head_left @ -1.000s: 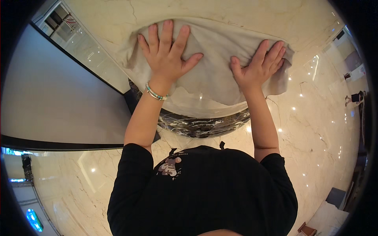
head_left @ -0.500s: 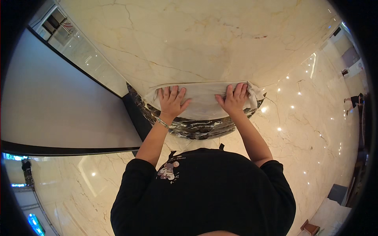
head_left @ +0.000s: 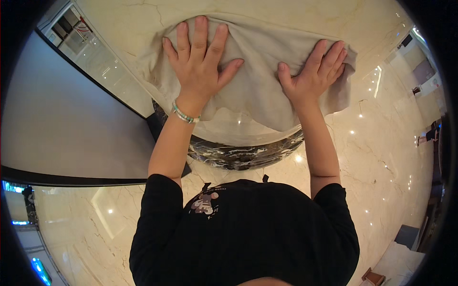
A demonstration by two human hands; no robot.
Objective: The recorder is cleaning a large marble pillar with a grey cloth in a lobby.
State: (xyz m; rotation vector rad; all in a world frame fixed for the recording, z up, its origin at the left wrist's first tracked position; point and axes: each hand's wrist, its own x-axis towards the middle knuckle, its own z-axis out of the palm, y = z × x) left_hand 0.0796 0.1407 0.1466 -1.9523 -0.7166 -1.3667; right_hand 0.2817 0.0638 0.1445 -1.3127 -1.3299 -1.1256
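A grey cloth (head_left: 253,71) lies spread against a cream marble surface (head_left: 296,19) with yellowish veins, its lower edge hanging in loose folds. Flat on the cloth's left part rests my left hand (head_left: 198,66), fingers spread and pointing up, a beaded bracelet (head_left: 183,112) on the wrist. My right hand (head_left: 312,78) presses on the right part of the cloth, palm down, thumb apart from the fingers. Both hands are open, and neither grips the fabric. Below the cloth curves a dark marble base (head_left: 243,155) with white veins.
To the left stands a large grey panel (head_left: 76,114) with a black frame, close to my left forearm. Polished cream floor (head_left: 372,190) reflects ceiling lights. A distant person (head_left: 431,135) is at the far right. A brown wooden object (head_left: 373,276) stands at the lower right.
Both hands have slid the cloth up the marble, away from the dark base. The cloth now spreads wider and my arms reach further out.
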